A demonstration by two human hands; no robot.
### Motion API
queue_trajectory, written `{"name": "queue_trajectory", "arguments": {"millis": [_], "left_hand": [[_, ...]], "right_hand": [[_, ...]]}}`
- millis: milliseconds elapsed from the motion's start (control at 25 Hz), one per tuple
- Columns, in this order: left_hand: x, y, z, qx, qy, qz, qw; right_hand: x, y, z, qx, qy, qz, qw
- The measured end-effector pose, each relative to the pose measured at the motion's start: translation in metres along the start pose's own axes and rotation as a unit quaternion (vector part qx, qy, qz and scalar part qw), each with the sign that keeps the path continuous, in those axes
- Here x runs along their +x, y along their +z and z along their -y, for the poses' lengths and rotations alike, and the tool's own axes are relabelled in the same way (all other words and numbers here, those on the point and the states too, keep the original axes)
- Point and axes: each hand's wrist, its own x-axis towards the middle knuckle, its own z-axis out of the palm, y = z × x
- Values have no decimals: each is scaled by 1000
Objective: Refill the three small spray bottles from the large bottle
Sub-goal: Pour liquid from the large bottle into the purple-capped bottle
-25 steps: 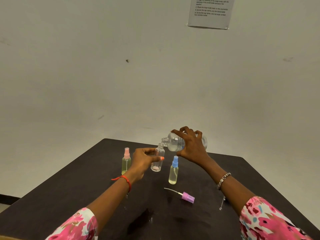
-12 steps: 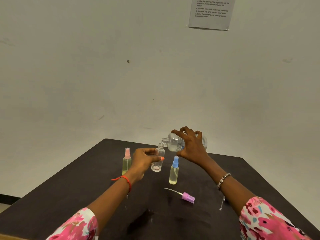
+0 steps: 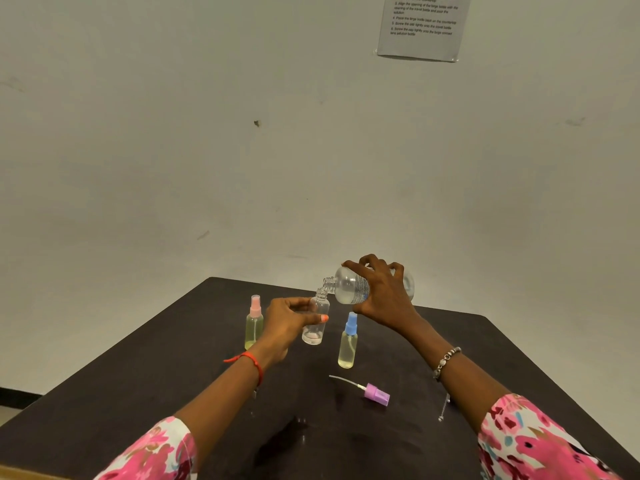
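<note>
My right hand (image 3: pixel 384 299) grips the large clear bottle (image 3: pixel 349 285), tipped on its side with its open mouth just above the neck of a small uncapped clear bottle (image 3: pixel 317 322). My left hand (image 3: pixel 289 320) holds that small bottle upright on the dark table (image 3: pixel 138 375); only a little liquid shows at its bottom. A pink-capped spray bottle (image 3: pixel 254 322) with yellowish liquid stands to the left. A blue-capped spray bottle (image 3: pixel 348 341), also yellowish, stands to the right. The purple spray cap (image 3: pixel 375 393) with its dip tube lies on the table in front.
A thin metal chain or pin (image 3: pixel 444 407) lies on the table under my right forearm. Wet spots mark the table near its front middle (image 3: pixel 301 434). A printed instruction sheet (image 3: pixel 422 26) hangs on the wall behind.
</note>
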Motion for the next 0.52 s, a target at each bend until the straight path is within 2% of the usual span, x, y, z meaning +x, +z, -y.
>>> {"name": "queue_trajectory", "arguments": {"millis": [520], "left_hand": [[-3, 1, 0, -2, -1, 0, 1000]], "right_hand": [[-4, -5, 1, -7, 0, 3, 1000]]}}
